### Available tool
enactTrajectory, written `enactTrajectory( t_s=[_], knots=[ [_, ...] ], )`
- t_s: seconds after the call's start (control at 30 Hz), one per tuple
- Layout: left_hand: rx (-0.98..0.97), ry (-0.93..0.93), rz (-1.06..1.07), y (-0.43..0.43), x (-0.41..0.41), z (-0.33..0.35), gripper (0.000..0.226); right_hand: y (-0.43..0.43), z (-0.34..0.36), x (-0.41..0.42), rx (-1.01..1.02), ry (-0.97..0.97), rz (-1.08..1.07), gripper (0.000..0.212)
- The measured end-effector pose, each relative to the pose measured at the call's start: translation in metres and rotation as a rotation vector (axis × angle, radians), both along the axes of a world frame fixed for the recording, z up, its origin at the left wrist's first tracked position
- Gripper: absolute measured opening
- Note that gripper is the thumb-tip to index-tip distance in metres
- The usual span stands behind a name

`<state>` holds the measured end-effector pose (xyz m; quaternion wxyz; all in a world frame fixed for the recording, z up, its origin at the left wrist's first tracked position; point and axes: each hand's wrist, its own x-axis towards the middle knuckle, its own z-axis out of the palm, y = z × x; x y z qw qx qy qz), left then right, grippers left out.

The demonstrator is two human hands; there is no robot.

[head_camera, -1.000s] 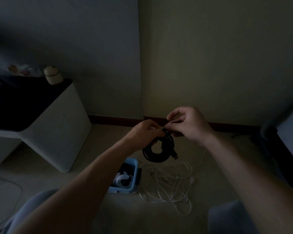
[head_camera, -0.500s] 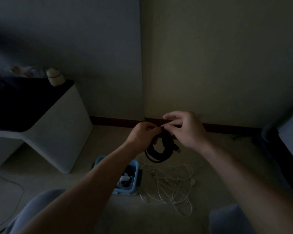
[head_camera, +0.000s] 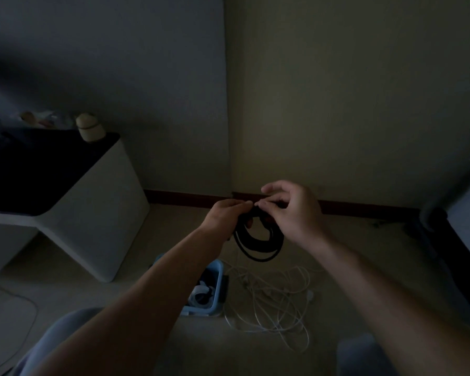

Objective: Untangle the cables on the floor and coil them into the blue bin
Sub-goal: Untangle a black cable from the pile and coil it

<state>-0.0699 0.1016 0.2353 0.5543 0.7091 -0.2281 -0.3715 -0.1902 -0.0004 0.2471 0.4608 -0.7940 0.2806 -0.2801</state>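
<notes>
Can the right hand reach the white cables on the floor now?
Probably not yet. The right hand and left hand both hold the black cable coil up in the air. The white cables lie uncovered below, so nothing else blocks them.

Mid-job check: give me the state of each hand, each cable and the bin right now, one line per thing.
Left hand: closed on the top of the black coiled cable.
Right hand: fingertips pinching the same coil's top.
Black coiled cable: looped, held in the air above the floor.
White thin cables: loose tangle on the floor, right of the bin.
Blue plastic bin: upright, open, a white coil already inside.
</notes>
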Motion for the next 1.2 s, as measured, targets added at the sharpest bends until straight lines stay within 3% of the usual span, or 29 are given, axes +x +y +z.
enactTrajectory(
  t_s=[0.33,0.73,0.9,1.03,1.2],
  knots=[
    [-0.024,0.331,-0.029,0.003,0.007,-0.003,0.019,0.004,0.006,-0.003,-0.333,0.105,0.164,0.037],
    [-0.012,0.316,0.065,-0.001,0.007,0.0,0.024,0.008,0.01,-0.005,-0.348,0.073,0.224,0.068],
    [0.004,0.276,0.073,-0.003,0.005,0.0,0.023,0.0,0.011,-0.004,-0.304,0.05,0.162,0.045],
    [-0.023,0.297,0.067,-0.005,0.002,-0.002,0.018,-0.008,0.008,-0.004,-0.285,0.06,0.197,0.058],
    [-0.033,0.289,0.055,-0.005,0.004,-0.001,0.015,-0.011,0.008,-0.001,-0.308,0.043,0.187,0.06]
  ],
)
